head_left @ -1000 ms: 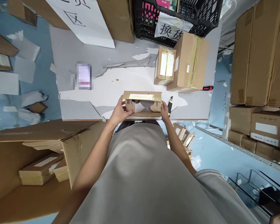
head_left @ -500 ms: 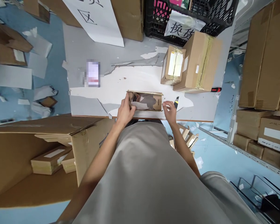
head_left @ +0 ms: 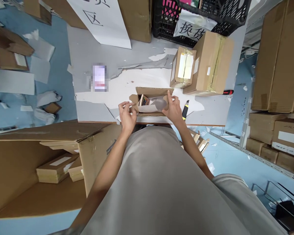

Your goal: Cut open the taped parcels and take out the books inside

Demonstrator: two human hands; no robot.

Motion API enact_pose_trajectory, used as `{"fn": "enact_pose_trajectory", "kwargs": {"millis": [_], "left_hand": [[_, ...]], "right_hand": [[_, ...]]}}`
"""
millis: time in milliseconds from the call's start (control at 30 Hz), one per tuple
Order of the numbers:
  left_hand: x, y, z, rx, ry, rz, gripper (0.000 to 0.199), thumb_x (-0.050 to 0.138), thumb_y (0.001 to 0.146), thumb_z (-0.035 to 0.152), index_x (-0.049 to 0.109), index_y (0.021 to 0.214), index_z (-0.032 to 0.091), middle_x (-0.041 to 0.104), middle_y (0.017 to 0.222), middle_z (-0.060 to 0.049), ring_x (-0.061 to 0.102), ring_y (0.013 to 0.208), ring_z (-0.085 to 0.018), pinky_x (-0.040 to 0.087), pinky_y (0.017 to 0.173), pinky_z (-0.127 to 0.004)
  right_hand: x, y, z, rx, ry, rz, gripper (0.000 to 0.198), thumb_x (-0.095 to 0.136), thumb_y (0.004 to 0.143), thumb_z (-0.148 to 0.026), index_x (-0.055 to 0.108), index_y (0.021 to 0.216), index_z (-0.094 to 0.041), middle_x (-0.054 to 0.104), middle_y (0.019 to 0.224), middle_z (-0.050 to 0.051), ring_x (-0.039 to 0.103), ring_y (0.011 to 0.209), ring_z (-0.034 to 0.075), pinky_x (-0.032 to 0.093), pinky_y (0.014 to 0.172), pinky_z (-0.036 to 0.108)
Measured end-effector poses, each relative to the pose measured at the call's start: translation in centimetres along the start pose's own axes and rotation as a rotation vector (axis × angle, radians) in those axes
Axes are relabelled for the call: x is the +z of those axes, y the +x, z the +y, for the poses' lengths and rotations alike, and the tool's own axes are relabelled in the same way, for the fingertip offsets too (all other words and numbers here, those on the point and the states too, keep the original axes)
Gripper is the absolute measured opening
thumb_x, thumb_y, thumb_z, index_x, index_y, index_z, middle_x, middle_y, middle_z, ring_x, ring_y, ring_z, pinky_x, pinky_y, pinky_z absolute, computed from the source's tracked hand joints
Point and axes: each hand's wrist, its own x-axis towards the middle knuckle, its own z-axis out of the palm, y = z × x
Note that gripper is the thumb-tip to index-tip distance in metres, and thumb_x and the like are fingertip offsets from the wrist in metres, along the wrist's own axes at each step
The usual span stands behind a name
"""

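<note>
Head view: facing open carton (head_left: 153, 91) at twelve o'clock; touching its three-o'clock end with right hand (head_left: 173, 109), fingers widely parted; poising half-curled left hand (head_left: 127, 117) at nine-o'clock flap (head_left: 134, 98), grip unclear.

Plain grey top (head_left: 159, 179), bare left hand (head_left: 127, 118) and bare right hand (head_left: 173, 111).
The top is loose and matt, with soft, shallow creases and faint shading down the front; the wide right sleeve (head_left: 229, 185) is the same mid grey and leaves the right forearm (head_left: 195, 151) uncovered.
</note>
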Motion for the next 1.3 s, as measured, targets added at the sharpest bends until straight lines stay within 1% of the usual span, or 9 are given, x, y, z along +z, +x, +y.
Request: {"fn": "enact_pose_trajectory", "kwargs": {"millis": [100,200,267,367,567,800,967,1133,1300], "left_hand": [[-1.0,0.8,0.7,0.044,0.143,0.005,0.036,0.06,0.098,0.016,0.077,0.129,0.02,0.063,0.131,-0.019,0.06,0.131,-0.038,0.051,0.116,-0.053],[-1.9,2.1,1.8,0.17,0.187,-0.17,0.045,0.052,0.099,0.012,0.075,0.137,0.02,0.07,0.124,-0.018,0.064,0.122,-0.037,0.053,0.11,-0.051],[-2.1,3.0,2.7,0.192,0.2,-0.253,0.044,0.048,0.103,0.015,0.074,0.139,0.018,0.073,0.125,-0.017,0.068,0.119,-0.035,0.055,0.108,-0.047],[-1.7,4.2,4.3,0.151,0.282,-0.332,0.039,0.046,0.11,0.024,0.078,0.131,0.017,0.075,0.128,-0.018,0.072,0.12,-0.035,0.055,0.107,-0.046],[0.2,4.8,7.1,-0.047,0.55,-0.407,0.03,0.057,0.107,0.029,0.08,0.124,0.017,0.073,0.132,-0.023,0.075,0.121,-0.043,0.057,0.101,-0.05],[1.0,4.2,7.2,-0.089,0.576,-0.393,0.035,0.06,0.106,0.029,0.074,0.137,0.019,0.078,0.132,-0.02,0.075,0.122,-0.041,0.056,0.099,-0.047],[1.5,4.7,7.2,-0.072,0.613,-0.45,0.029,0.069,0.102,0.038,0.083,0.121,0.022,0.076,0.129,-0.02,0.075,0.117,-0.042,0.056,0.093,-0.047],[0.5,4.4,8.2,-0.006,0.556,-0.345,0.021,0.068,0.099,0.03,0.085,0.107,0.021,0.072,0.126,-0.019,0.072,0.114,-0.038,0.055,0.089,-0.043],[-4.1,4.1,9.6,0.02,0.243,-0.104,0.012,0.077,0.092,0.034,0.081,0.092,0.023,0.071,0.103,-0.008,0.068,0.092,-0.026,0.051,0.084,-0.037]], "right_hand": [[0.1,-0.2,-0.5,-0.024,-0.03,0.02,0.107,0.065,0.09,-0.02,0.018,0.186,-0.02,0.054,0.149,0.023,0.055,0.134,0.042,0.055,0.117,0.064],[-0.1,-0.4,-0.7,-0.022,-0.039,0.017,0.102,0.06,0.092,-0.019,0.02,0.186,-0.015,0.054,0.149,0.024,0.055,0.135,0.042,0.053,0.119,0.062],[0.0,-0.6,-0.6,-0.018,-0.032,0.022,0.099,0.058,0.093,-0.019,0.022,0.185,-0.014,0.054,0.15,0.024,0.055,0.136,0.041,0.052,0.12,0.061],[0.5,-0.9,-0.3,-0.024,-0.015,0.056,0.098,0.057,0.092,-0.019,0.024,0.185,-0.018,0.055,0.151,0.023,0.055,0.134,0.041,0.053,0.119,0.062],[1.4,-0.6,-0.3,-0.028,-0.017,0.111,0.093,0.06,0.092,-0.022,0.035,0.181,-0.017,0.056,0.149,0.023,0.055,0.133,0.042,0.053,0.118,0.063],[1.3,-0.6,-0.9,-0.015,-0.034,0.095,0.092,0.06,0.091,-0.022,0.038,0.18,-0.016,0.055,0.152,0.023,0.052,0.136,0.042,0.051,0.121,0.062],[1.5,-0.7,-1.0,-0.007,-0.019,0.106,0.09,0.061,0.091,-0.022,0.041,0.178,-0.015,0.056,0.153,0.024,0.052,0.134,0.043,0.051,0.121,0.063],[1.5,-0.7,-1.1,-0.006,-0.006,0.095,0.089,0.062,0.091,-0.022,0.041,0.178,-0.016,0.055,0.154,0.023,0.052,0.134,0.043,0.052,0.121,0.063],[0.6,-0.8,-1.0,0.002,0.06,0.057,0.08,0.063,0.094,-0.023,0.05,0.172,-0.014,0.058,0.158,0.023,0.055,0.141,0.041,0.052,0.124,0.059]]}}
